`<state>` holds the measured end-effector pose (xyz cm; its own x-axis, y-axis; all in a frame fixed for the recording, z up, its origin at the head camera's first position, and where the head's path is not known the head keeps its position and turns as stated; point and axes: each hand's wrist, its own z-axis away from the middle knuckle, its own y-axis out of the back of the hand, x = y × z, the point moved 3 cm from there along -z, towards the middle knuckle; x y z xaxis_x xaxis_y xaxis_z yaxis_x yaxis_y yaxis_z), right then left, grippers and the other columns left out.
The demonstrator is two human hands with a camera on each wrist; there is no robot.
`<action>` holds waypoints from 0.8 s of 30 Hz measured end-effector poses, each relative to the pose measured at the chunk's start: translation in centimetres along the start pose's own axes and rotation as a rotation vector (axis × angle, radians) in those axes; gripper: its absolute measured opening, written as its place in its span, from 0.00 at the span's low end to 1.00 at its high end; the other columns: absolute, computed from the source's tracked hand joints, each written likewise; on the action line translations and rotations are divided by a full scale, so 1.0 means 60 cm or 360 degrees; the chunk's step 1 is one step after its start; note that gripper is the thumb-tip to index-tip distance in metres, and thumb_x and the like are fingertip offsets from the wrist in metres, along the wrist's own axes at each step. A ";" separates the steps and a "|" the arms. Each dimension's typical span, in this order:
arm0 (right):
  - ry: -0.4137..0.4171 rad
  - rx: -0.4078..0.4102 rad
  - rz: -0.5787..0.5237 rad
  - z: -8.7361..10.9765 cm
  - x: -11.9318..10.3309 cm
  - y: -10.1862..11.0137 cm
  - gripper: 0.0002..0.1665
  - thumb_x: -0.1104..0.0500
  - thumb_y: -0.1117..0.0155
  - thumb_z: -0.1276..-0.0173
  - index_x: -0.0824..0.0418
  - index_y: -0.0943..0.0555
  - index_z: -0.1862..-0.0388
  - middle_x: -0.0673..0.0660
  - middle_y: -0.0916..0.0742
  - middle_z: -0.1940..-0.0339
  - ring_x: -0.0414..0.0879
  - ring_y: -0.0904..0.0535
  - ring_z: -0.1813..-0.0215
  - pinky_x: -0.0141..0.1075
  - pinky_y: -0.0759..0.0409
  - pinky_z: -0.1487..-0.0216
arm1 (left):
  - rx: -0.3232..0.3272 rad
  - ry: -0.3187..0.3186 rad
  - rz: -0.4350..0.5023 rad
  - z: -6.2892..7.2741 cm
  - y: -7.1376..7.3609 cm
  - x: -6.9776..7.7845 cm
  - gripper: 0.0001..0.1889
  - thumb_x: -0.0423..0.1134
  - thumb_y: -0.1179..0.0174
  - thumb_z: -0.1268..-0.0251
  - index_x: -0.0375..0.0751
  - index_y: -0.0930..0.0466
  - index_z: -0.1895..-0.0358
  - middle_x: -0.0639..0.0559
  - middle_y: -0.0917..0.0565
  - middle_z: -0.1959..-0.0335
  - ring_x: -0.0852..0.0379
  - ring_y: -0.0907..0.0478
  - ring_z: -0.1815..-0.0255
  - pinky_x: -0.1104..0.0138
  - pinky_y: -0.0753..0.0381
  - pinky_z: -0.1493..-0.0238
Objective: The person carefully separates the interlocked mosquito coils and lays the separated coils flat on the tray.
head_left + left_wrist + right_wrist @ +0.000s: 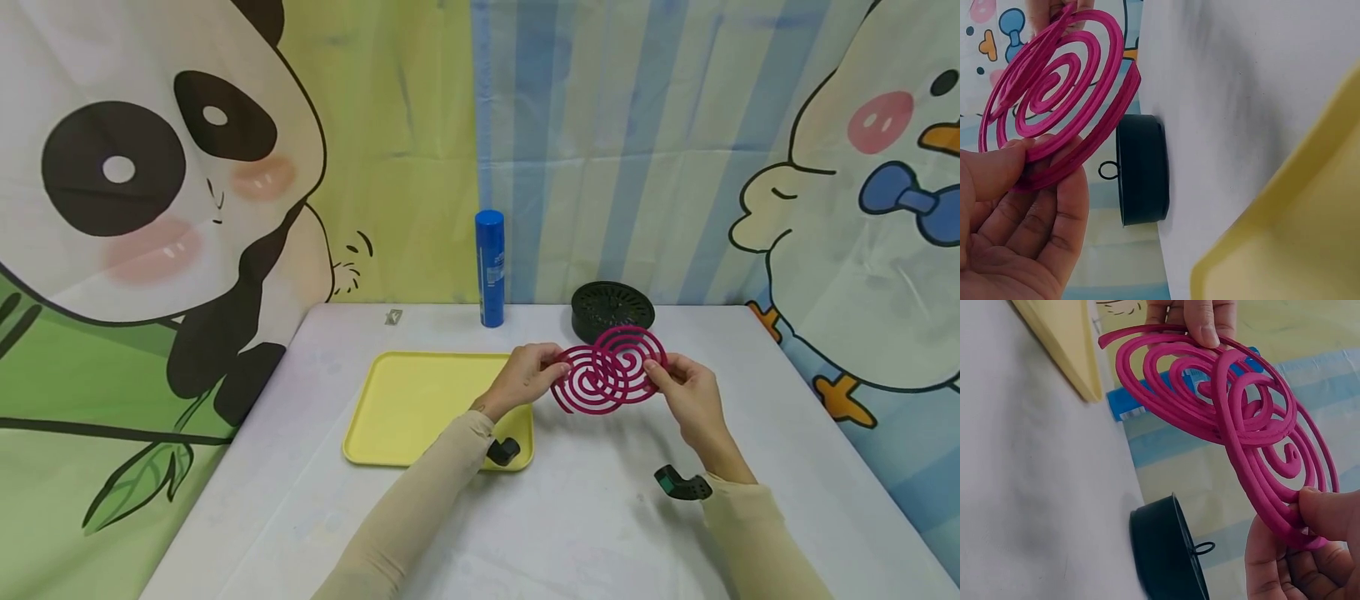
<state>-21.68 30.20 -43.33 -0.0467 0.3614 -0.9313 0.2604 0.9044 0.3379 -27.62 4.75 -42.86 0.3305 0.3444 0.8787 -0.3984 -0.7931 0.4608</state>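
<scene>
A counter (300, 508) walled in by cartoon-printed cloth (390, 183); whether home or studio cannot be told.
Creases run through the cloth: a panda (180, 212) on green at left, blue-and-cream stripes (622, 150) behind, a bird (862, 258) with a blue bow tie (917, 201) at right, rising past the white counter's far and side edges.

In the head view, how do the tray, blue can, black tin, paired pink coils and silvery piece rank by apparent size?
Largest to smallest:
1. Tray
2. Pink coils, outlined together
3. Blue can and black tin: too alike to rank
4. Silvery piece
</scene>
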 end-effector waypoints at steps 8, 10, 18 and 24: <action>-0.0045 0.0065 -0.0030 0.000 0.001 -0.005 0.27 0.47 0.37 0.26 0.70 0.22 0.44 0.49 0.15 0.61 0.35 0.20 0.63 0.21 0.19 0.59 | 0.0049 0.0011 -0.0004 0.002 -0.001 0.003 0.07 0.39 0.41 0.24 0.43 0.16 0.53 0.54 0.13 0.62 0.60 0.19 0.64 0.72 0.15 0.60; -0.0070 0.0095 -0.0048 0.001 0.001 -0.006 0.27 0.47 0.37 0.26 0.69 0.21 0.45 0.47 0.16 0.62 0.35 0.20 0.63 0.21 0.19 0.59 | 0.0069 0.0007 -0.0003 0.002 -0.002 0.004 0.07 0.39 0.41 0.24 0.42 0.16 0.53 0.53 0.13 0.61 0.60 0.20 0.64 0.72 0.15 0.60; -0.0070 0.0244 -0.0080 0.000 0.001 -0.003 0.25 0.48 0.35 0.27 0.68 0.20 0.46 0.43 0.16 0.64 0.35 0.20 0.64 0.20 0.19 0.59 | 0.0149 0.0016 -0.0005 0.003 0.000 0.001 0.08 0.39 0.41 0.25 0.41 0.16 0.52 0.51 0.12 0.59 0.61 0.19 0.62 0.72 0.15 0.58; -0.0052 0.0234 -0.0070 -0.002 -0.001 -0.002 0.25 0.47 0.36 0.27 0.67 0.21 0.46 0.43 0.17 0.63 0.35 0.20 0.63 0.20 0.19 0.58 | 0.0144 0.0003 -0.0003 0.004 0.004 0.002 0.08 0.38 0.41 0.25 0.41 0.16 0.52 0.51 0.12 0.59 0.60 0.18 0.62 0.71 0.14 0.57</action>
<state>-21.80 30.06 -43.30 -0.0301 0.3122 -0.9495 0.3971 0.8755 0.2753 -27.48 4.46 -42.68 0.3295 0.3467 0.8782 -0.3189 -0.8346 0.4491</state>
